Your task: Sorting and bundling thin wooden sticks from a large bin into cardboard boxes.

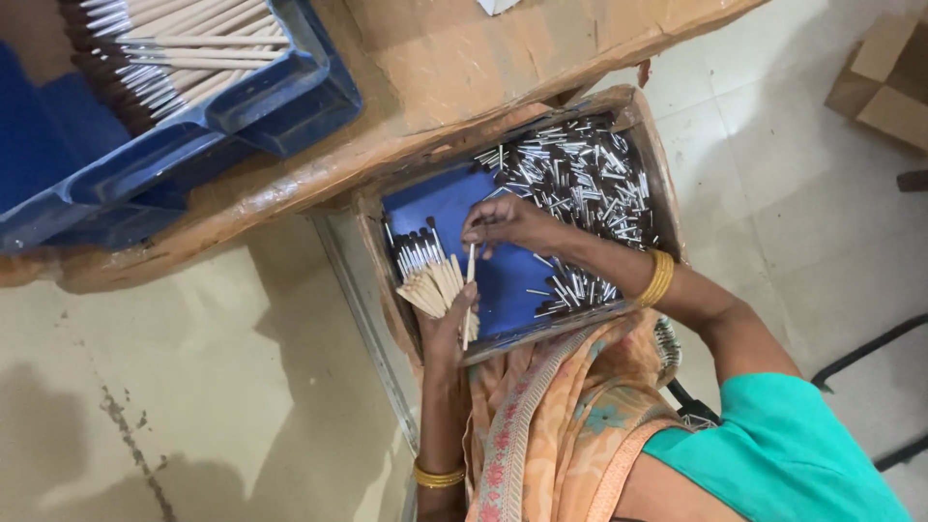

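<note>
Head view, edges: I see the cardboard tray (650, 155) jutting off the near edge of the brown table (464, 68), its right wall beside pale floor tiles (793, 193).
Head view, open room: I find a bare patch of the tray's blue liner (440, 203) at its far left corner and between the two hands; the right half is crowded.
Left hand: my left hand (447, 324) sits at the tray's near left rim, fingers closed round a fanned bundle of sticks (425, 275), dark tips pointing far.
Right hand: my right hand (509, 222) hovers mid-tray, thumb and fingertips pinched on the top end of a single pale stick (470, 290) that stands nearly upright, touching the left hand's fingers lower down.
Tray contents: a loose heap of silver and dark ferrules (580, 174) fills the right and far part.
Blue crate: a blue crate (222, 106) rests far left on the table, holding long pale sticks (193, 48) laid side by side.
Floor, right: a cardboard box (884, 77) lies far right, well apart.
</note>
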